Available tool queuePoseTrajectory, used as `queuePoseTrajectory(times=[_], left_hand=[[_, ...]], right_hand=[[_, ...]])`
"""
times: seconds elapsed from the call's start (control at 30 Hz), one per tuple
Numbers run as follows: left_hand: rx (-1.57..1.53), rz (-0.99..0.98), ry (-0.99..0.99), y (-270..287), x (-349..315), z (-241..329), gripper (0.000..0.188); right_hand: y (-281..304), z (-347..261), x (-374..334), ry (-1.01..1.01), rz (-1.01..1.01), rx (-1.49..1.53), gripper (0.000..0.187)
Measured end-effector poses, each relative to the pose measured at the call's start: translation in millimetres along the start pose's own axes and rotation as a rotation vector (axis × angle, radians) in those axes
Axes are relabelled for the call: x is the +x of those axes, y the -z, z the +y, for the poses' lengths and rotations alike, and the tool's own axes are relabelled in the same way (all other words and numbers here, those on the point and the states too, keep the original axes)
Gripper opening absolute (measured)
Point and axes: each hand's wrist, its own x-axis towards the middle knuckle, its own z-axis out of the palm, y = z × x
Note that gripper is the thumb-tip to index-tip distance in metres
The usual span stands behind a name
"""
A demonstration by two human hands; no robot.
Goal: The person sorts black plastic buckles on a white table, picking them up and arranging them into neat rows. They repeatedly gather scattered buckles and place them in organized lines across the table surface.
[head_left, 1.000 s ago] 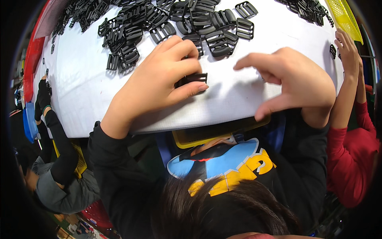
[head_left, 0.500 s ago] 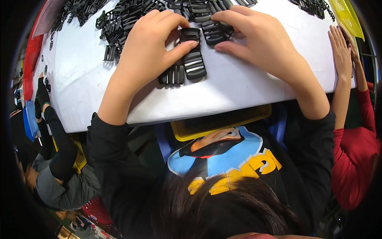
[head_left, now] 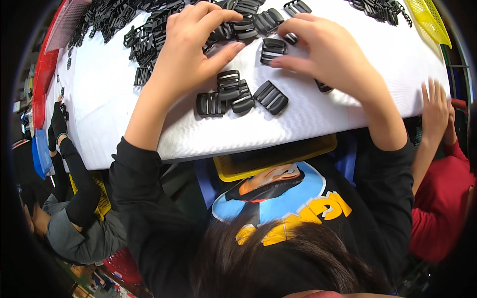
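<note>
At the near edge of the dark pile (head_left: 154, 39), single buckles are probably best drawn out with the fingertips low and flat, so that their slotted frames slide apart instead of snagging. The right hand (head_left: 328, 52) has its thumb and forefinger parted around a black buckle (head_left: 273, 44); whether the thumb touches it, I cannot tell. The left hand (head_left: 186, 47) has its thumb and forefinger well apart, with no buckle pinched between those tips; its curled fingers hide what lies under the palm. Nearer the body, a small cluster of buckles (head_left: 228, 88) overlaps on the white tabletop (head_left: 308, 119), and a lone buckle (head_left: 271, 98) lies just beside it. Another buckle (head_left: 323, 86) shows partly below the right hand. Farther out, a co-worker's hand (head_left: 435, 111) rests at the table's right edge, below a yellow basket (head_left: 432, 25).
</note>
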Motion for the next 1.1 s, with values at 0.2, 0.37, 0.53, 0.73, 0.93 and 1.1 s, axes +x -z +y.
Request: queuePoseTrajectory(times=[0.2,0.37,0.53,0.73,0.93,1.1], left_hand=[[0.126,-0.011,-0.032,-8,15,-10,0.046],[0.166,0.110,-0.073,-14,9,-7,0.026],[-0.029,0.007,-0.079,-6,3,-2,0.021],[-0.166,0.106,-0.088,1,-2,10,0.023],[-0.219,0.034,-0.113,-6,-4,3,0.022],[-0.247,-0.051,-0.088,-3,-4,0,0.019]], right_hand=[[-12,-15,5,0.046,0.024,-0.016,0.031],[30,-9,-10,0.056,-0.347,0.468,0.040],[13,17,-10,0.029,0.031,0.127,0.044],[-6,15,-3,-0.092,0.006,-0.019,0.036],[16,16,4,0.019,-0.042,0.041,0.017],[18,28,-3,-0.077,-0.007,-0.044,0.017]])
